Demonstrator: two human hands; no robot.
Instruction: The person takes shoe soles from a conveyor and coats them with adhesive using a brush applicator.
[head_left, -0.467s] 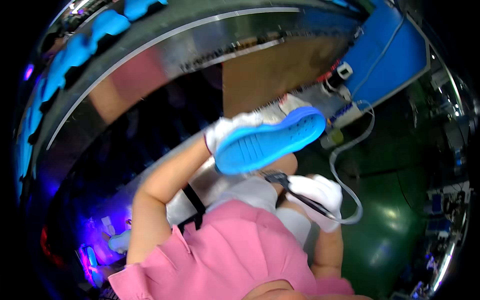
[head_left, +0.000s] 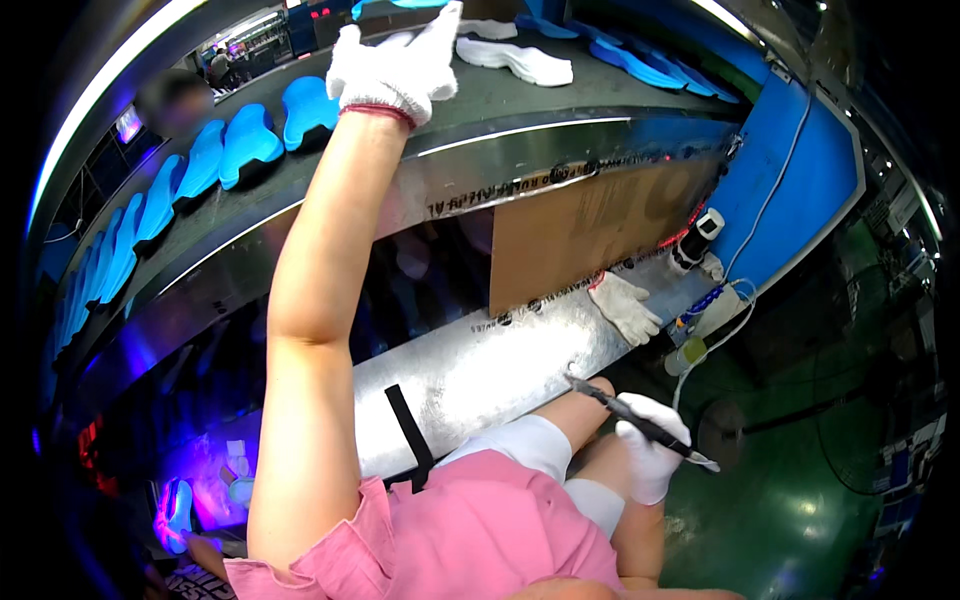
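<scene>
reaching up, the gloved left hand (head_left: pixel 397 62) lies released, fingers spread on the dark conveyor belt (head_left: pixel 520 100) near blue shoe soles (head_left: pixel 250 140). the right hand (head_left: pixel 652 450), low beside the metal tabletop (head_left: pixel 480 370), is grasping a black pen (head_left: pixel 640 424).

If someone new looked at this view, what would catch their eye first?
Probably the left hand, in a white glove, stretched far up over the dark conveyor belt where blue shoe soles lie in a row. Lower right, the gloved right hand grips a dark pen-like tool above the metal ledge.
</scene>
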